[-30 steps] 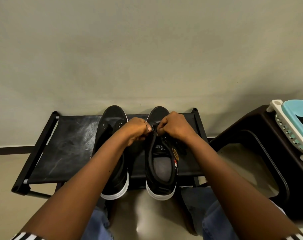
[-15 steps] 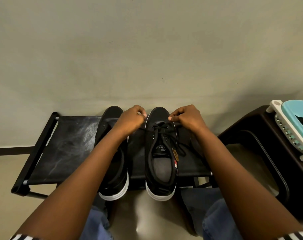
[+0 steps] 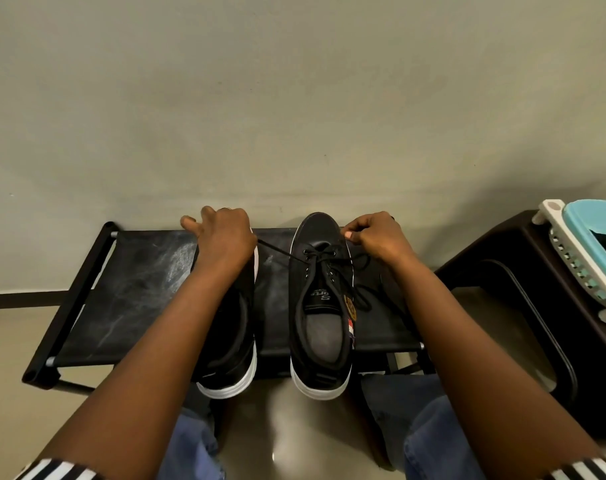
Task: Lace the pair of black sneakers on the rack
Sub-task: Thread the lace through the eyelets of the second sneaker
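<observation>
Two black sneakers side by side on rack (image 3: 128,289), toes toward far wall, heels overhanging near edge. Right sneaker (image 3: 320,306) being laced; left sneaker (image 3: 230,337) partly covered by left forearm, lacing state not visible.

Left hand (image 3: 225,237) out over left shoe's toe, holding one end of black lace (image 3: 277,251) drawn tight from a far eyelet; exact grip hidden under the hand, index and little fingers sticking out. Right hand (image 3: 376,237) just right of the toe cap, thumb and forefinger pinching the other lace end, rest of fingers curled. Slack lace looping down right side of shoe onto rack fabric. Only the farthest eyelet rows threaded so far; nearer eyelets look unthreaded. Early in the job, judging by that.

Risks:
- Uneven pull, so one end ends up short, not enough left for nearer eyelets.
- Hard tug sideways could drag right sneaker off the near edge, heel already hanging over.
- Loose loop on right could snag on shoe's side badge or knot up.
- Left forearm resting across left sneaker could nudge it off rack.

Dark stool (image 3: 523,289) at right, with blue-and-white basket (image 3: 568,258) on top.
</observation>
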